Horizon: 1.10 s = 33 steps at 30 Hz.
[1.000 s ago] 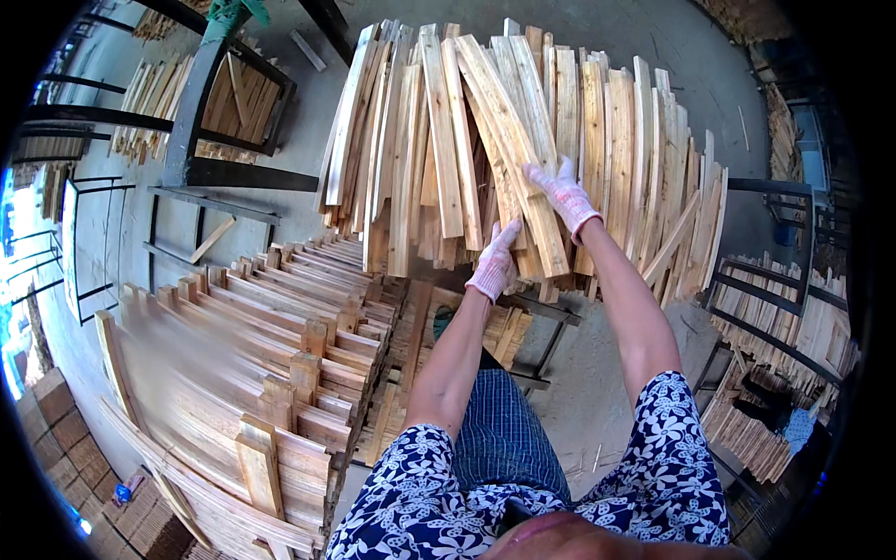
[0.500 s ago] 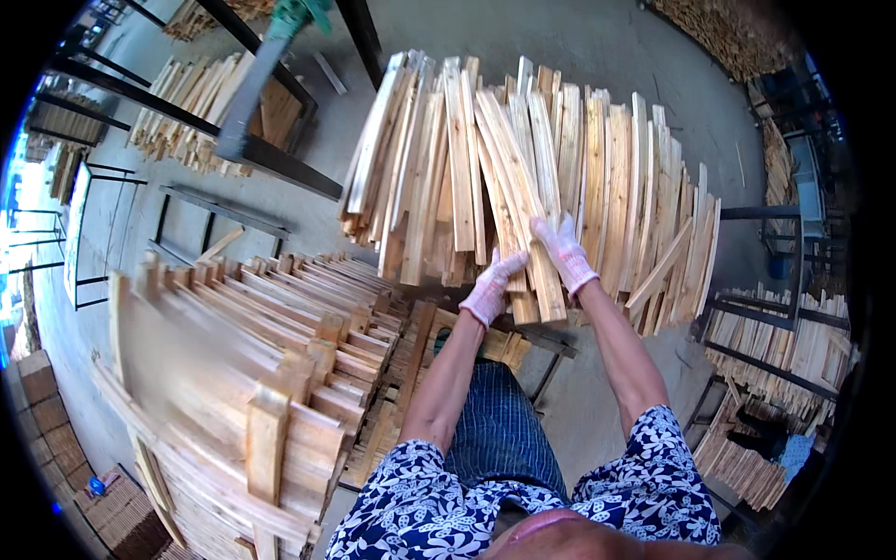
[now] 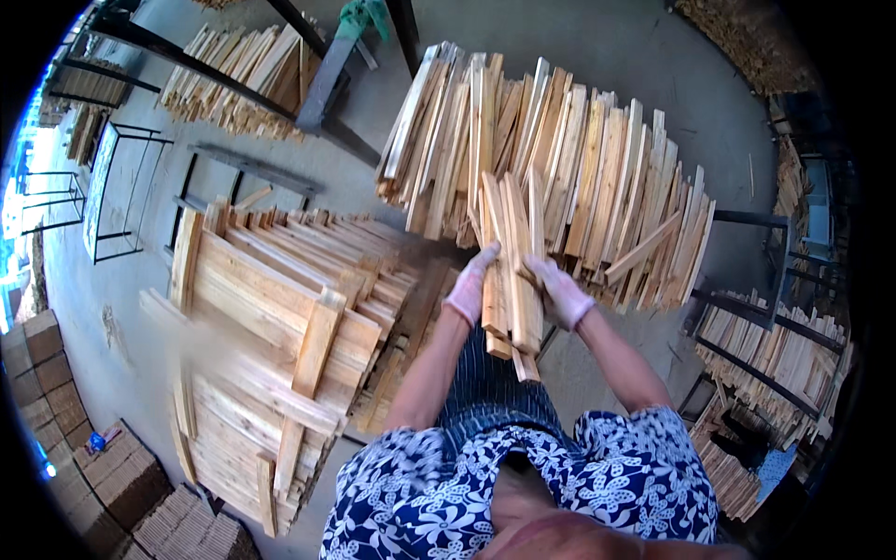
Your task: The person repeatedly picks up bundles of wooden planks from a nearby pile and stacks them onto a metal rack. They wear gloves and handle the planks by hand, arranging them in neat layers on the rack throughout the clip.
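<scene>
Both my hands wear pale gloves and squeeze a small bundle of wooden slats (image 3: 509,271) from its two sides. On the bundle's left edge sits my left hand (image 3: 474,280), fingers wrapped round it. My right hand (image 3: 556,287) presses in from the right. The slats point away from me, their near ends slightly uneven, above my dark striped apron (image 3: 495,387). Just beyond lies a wide stack of similar slats (image 3: 597,177), and the bundle's far ends overlap its near edge.
At my left stands a tall pile of nailed wooden panels (image 3: 252,308). A dark metal frame (image 3: 233,168) stands behind it. More slat stacks lie at the far left (image 3: 238,79) and on a rack at right (image 3: 765,350). Brown stacked blocks (image 3: 56,392) line the left edge.
My hands have drawn the bundle of slats back from the big stack toward my body. The slats now stand more evenly together between my hands. My view has shifted slightly.
</scene>
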### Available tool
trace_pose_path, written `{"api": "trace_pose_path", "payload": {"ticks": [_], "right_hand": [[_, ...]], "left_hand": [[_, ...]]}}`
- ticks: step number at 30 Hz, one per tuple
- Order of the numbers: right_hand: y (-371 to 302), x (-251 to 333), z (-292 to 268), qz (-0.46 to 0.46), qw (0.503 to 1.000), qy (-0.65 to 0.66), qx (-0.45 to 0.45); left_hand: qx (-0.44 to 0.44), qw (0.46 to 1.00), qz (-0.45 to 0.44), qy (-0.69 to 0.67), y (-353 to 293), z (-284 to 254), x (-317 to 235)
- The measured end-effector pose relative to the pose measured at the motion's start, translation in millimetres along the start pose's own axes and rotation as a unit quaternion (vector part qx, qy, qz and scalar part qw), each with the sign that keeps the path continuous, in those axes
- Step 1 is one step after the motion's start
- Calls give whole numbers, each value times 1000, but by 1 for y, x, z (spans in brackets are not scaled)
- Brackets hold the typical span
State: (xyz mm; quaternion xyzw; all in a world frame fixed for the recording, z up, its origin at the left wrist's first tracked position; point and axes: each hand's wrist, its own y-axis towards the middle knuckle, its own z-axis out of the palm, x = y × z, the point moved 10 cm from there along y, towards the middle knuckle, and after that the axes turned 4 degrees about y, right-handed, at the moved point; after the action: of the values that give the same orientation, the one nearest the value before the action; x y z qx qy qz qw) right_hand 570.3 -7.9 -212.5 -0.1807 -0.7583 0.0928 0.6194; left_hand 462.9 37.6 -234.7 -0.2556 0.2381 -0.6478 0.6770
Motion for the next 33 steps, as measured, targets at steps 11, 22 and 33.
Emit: {"api": "trace_pose_path", "payload": {"ticks": [11, 22, 33], "right_hand": [[-49, 43, 9, 370, 855, 362, -33], [53, -57, 40, 329, 860, 390, 16], [12, 86, 44, 162, 881, 431, 107]], "left_hand": [[-166, 967, 93, 168, -33, 26, 6], [-173, 968, 105, 149, 47, -63, -35], [-293, 810, 219, 458, -92, 46, -56]]}}
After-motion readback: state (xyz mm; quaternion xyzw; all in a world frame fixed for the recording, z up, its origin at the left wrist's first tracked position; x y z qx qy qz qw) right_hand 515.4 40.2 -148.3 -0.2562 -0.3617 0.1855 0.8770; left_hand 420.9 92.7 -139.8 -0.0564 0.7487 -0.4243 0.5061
